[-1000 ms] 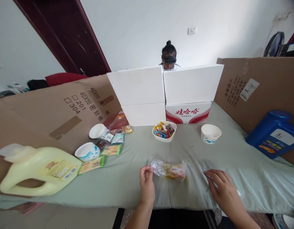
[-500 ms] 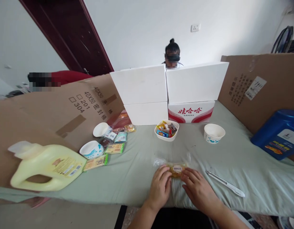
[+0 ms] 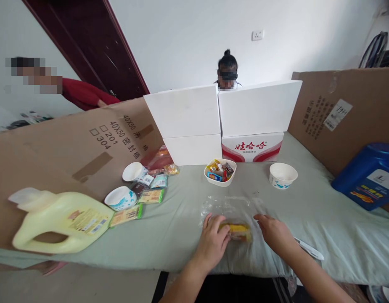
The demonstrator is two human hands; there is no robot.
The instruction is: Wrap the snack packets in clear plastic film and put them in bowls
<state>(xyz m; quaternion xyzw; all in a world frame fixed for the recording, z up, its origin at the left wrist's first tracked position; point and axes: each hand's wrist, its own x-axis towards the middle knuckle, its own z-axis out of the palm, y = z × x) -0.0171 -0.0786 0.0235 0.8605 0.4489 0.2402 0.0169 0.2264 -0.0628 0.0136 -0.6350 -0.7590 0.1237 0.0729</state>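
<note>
A small yellow-brown packet (image 3: 240,230) with slightly blurred contents lies at the table's front, amid clear plastic film (image 3: 228,204) spread out behind and beside it. My left hand (image 3: 213,237) is closed at the left, its fingers on the film and its thumb against the packet's left end. Across from it, my right hand (image 3: 274,233) is closed, with thumb and fingertips pinched at the film's right side, apart from the packet. A white utility knife (image 3: 312,250) lies partly hidden behind my right forearm.
Behind the film stands a white bowl of wrapped snacks (image 3: 220,182); a paper bowl (image 3: 283,176) is to its right. Leftward are snack packets (image 3: 152,196), tipped paper bowls (image 3: 121,198) and a yellow jug (image 3: 64,221). A blue bottle (image 3: 367,176) leans rightward. White boxes (image 3: 191,149) screen another person.
My right hand has moved off the packet to the right, and the film now lies spread wider. The packet has turned, hiding its label. At the left, a person in red has risen.
</note>
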